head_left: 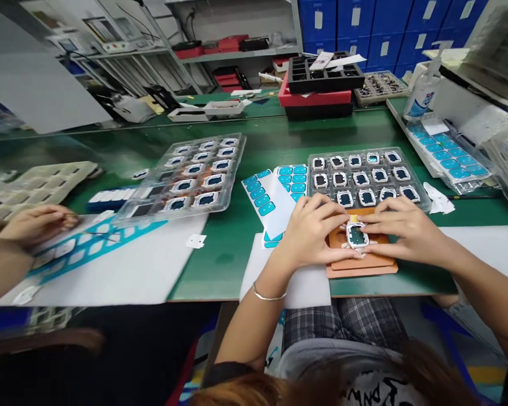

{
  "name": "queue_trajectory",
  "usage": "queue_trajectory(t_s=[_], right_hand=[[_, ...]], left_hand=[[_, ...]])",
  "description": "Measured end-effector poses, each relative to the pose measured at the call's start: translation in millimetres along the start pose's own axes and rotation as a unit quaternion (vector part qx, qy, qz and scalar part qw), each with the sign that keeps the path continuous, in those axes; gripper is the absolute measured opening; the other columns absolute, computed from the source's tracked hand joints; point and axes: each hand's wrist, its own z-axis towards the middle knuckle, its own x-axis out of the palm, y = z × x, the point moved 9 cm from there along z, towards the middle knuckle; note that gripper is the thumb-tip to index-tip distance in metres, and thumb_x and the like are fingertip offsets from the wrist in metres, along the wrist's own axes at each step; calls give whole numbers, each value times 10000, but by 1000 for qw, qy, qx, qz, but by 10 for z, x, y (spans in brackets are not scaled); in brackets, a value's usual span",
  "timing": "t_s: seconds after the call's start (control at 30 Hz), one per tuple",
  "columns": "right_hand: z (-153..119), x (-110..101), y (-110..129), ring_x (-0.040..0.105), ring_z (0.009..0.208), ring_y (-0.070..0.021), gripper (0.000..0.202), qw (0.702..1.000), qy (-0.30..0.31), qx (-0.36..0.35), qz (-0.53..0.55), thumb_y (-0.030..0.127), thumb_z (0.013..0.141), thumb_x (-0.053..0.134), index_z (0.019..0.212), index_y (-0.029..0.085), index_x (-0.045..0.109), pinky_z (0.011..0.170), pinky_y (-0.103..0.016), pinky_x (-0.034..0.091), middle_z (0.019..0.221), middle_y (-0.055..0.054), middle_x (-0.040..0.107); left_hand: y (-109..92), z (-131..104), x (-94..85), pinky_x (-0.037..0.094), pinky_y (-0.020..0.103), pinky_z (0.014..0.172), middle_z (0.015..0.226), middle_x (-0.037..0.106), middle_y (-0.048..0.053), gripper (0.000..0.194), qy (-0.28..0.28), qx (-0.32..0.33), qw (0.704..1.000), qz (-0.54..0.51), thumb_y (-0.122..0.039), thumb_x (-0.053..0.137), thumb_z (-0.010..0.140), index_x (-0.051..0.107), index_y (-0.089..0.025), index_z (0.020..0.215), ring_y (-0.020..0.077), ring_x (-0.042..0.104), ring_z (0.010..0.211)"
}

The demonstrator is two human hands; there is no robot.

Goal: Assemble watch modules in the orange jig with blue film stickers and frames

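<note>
— Head view: what's in the grip?
— Both hands, left hand (311, 228) and right hand (400, 228), pinch the small framed part (357, 235), which sits between them on the orange fixture (361, 264).
— Which is nearer?
— Neither; the parts tray (366, 175) lies just beyond.

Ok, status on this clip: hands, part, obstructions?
Both hands, left hand and right hand, pressing small framed part on orange fixture. Clear parts tray just behind.

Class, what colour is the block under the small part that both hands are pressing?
Orange-brown; the block shows best in the head view, under the small part.
</note>
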Motion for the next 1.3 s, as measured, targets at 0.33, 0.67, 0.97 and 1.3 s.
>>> queue_trajectory(t_s=[0.33, 0.67, 0.97, 1.3], right_hand=[[-2, 41, -38, 628, 895, -234, 271, 999, 33, 19, 12, 398, 967, 611, 1052, 189, 760, 762, -386, 440, 1026, -52, 761], [-14, 76, -52, 616, 880, -230, 319, 999, 40, 27, 12, 461, 983, 570, 961, 213, 769, 754, -393, 400, 1080, -40, 754], [14, 16, -108, 586, 787, -203, 220, 997, -15, 23, 68, 434, 899, 697, 947, 218, 706, 721, -372, 370, 938, -37, 745], [-35, 204, -286, 657, 856, -164, 458, 849, -54, 167, 499, 417, 741, 842, 988, 247, 497, 722, -270, 512, 938, -3, 618]], left_hand=[[39, -14, 44, 372, 368, 802, 1044, 742, 27, 441, 27, -18, 999, -37, -594, 661, 836, 728, -214, 1051, 218, 558, 975], [65, -30, 112, 368, 388, 830, 1020, 722, 43, 435, 55, -33, 997, -46, -591, 658, 848, 737, -192, 1000, 244, 528, 1007], [189, -47, 184, 438, 416, 891, 991, 680, 61, 502, 11, -119, 974, -191, -645, 662, 809, 724, -223, 1074, 230, 539, 989], [-87, -7, 51, 399, 423, 1015, 1225, 603, 56, 690, -46, 3, 978, -205, -531, 661, 856, 411, -367, 1478, 224, 472, 1108]])
